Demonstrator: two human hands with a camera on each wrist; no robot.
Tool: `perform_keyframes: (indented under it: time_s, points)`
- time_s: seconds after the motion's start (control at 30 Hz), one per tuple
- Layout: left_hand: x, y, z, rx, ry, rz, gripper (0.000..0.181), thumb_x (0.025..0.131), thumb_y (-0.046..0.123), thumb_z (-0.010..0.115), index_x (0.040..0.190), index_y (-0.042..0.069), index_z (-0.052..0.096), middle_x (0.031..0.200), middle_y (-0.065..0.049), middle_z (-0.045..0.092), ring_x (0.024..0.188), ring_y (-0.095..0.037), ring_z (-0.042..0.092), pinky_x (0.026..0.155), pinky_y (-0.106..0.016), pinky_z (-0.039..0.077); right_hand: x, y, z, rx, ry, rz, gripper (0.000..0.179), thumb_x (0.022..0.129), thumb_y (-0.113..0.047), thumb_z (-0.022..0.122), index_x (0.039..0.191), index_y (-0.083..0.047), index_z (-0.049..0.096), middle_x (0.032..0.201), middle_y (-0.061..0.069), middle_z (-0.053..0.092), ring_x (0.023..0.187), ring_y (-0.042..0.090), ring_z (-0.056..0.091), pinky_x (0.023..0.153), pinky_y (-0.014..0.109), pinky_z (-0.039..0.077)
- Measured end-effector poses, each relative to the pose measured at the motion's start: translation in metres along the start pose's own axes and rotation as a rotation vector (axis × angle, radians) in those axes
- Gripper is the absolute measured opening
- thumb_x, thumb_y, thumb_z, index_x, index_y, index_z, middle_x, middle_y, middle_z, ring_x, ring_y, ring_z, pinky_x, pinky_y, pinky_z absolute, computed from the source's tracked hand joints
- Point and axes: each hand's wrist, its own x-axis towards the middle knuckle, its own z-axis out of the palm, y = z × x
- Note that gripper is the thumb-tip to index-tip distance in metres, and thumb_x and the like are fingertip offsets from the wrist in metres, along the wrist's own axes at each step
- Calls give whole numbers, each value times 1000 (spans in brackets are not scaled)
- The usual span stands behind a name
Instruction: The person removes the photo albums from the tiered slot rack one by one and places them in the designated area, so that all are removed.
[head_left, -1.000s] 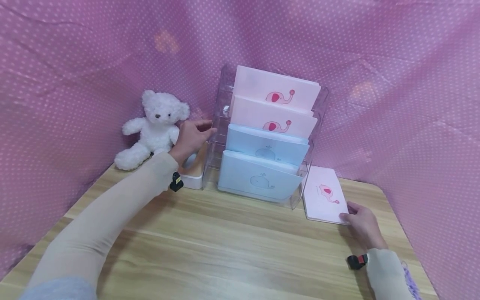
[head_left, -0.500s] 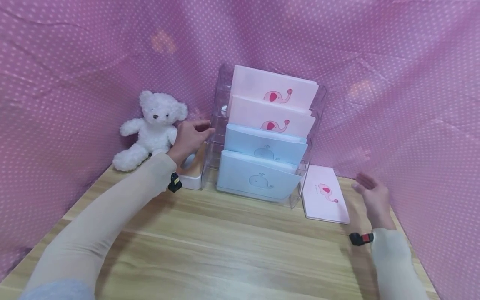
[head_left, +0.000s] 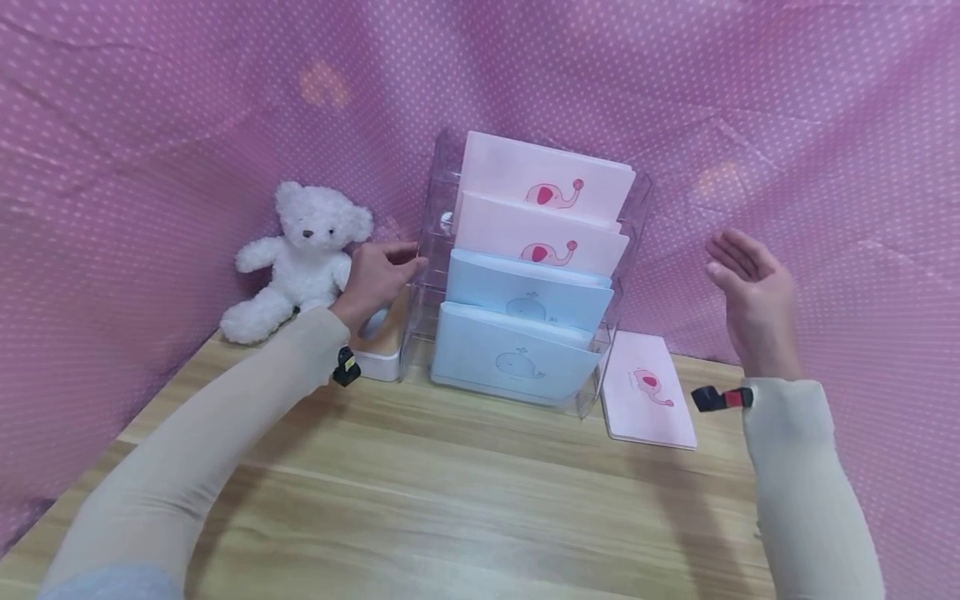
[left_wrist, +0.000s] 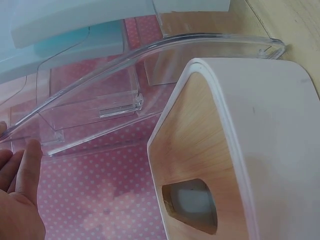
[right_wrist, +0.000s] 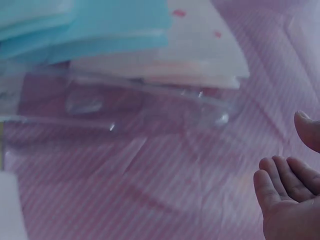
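Note:
A clear plastic tiered rack (head_left: 424,283) stands mid-table, holding pink elephant booklets (head_left: 540,221) on the upper tiers and blue whale booklets (head_left: 517,354) on the lower ones. My left hand (head_left: 377,279) is at the rack's left side; in the left wrist view its thumb and fingers (left_wrist: 29,172) lie on either side of the clear panel's edge, pinching it. My right hand (head_left: 761,304) is raised in the air to the right of the rack, fingers loosely extended, holding nothing. Below it, another pink elephant booklet (head_left: 648,390) lies flat on the table beside the rack.
A white plush bear (head_left: 307,250) sits at the back left. Between bear and rack is a white-and-wood object (left_wrist: 200,150) with a rounded opening, partly behind my left hand. A pink dotted curtain (head_left: 187,125) surrounds the wooden table (head_left: 450,500).
My right hand has let go of the flat pink booklet's corner and risen up and away from it. The left hand stays at the rack's side.

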Motion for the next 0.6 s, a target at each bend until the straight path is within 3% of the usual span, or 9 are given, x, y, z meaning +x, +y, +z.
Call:
perform_keyframes:
  time_s: [0.1, 0.3, 0.6]
  points:
    - [0, -1, -1, -12, -7, -7, 41, 93, 28, 75, 130, 10, 69, 129, -11, 72, 110, -24, 72, 91, -33, 63, 9, -6, 23, 19, -42, -30, 59, 83, 17, 71, 139, 4, 54, 128, 10, 68, 123, 21, 65, 102, 22, 55]
    - [0, 2, 0, -17, -15, -28, 41, 93, 27, 75, 130, 11, 68, 129, -11, 72, 112, -24, 72, 93, -34, 62, 28, -12, 56, -87, -46, -53, 59, 83, 12, 74, 139, 5, 55, 127, 8, 70, 125, 20, 64, 99, 19, 56]
    - [-1, 1, -1, 11, -1, -2, 42, 93, 28, 75, 130, 10, 68, 131, -11, 71, 112, -25, 71, 93, -37, 62, 55, -11, 90, -179, -86, -6, 64, 87, 10, 71, 146, 0, 48, 153, 18, 49, 142, 25, 51, 103, 16, 53]
